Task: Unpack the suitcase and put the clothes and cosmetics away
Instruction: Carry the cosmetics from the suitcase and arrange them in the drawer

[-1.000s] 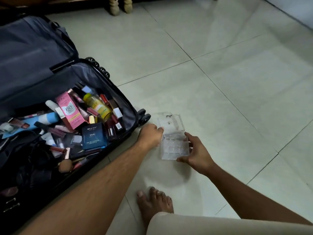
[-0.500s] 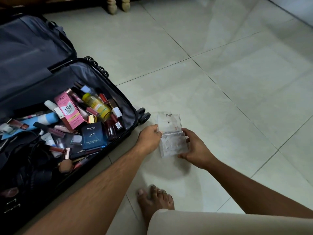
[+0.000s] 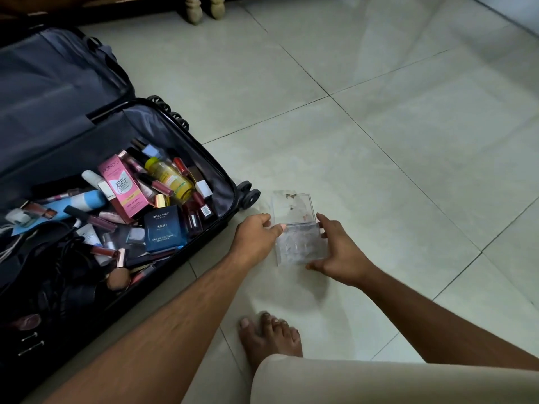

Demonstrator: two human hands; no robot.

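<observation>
A: What were the hands doing?

B: Both held a clear plastic box (image 3: pixel 297 240) just above the floor (image 3: pixel 379 170). The left hand (image 3: pixel 256 239) pinched its left edge near the hinge, thumb on top. The right hand (image 3: pixel 335 252) cupped the right side, fingers curled round the wall. The box's lid (image 3: pixel 291 207) stood open, tilted away from the hands.

A: What could have gone wrong from there?

B: I'd judge the box slippery and light. A loose pinch could have let it twist and drop on the hard tile, cracking it or spilling whatever sat inside. The open lid could also have swung shut on a finger.

A: What was in it?

B: Hard to tell. The lower half looked divided into small cells, but the contents were too blurred to name.

A: And the suitcase?

B: The suitcase (image 3: pixel 224 182) lay open just left of the left hand, still crowded. A dark blue cologne box (image 3: pixel 164 228) sat nearest the hands, then a pink cream carton (image 3: pixel 124 188), a yellow bottle (image 3: pixel 170 179), a light blue tube (image 3: pixel 84 201), lipsticks and a round brush. Dark cords or clothing filled the near corner; I couldn't tell which. By my reckoning, most of the unpacking remained.
</observation>
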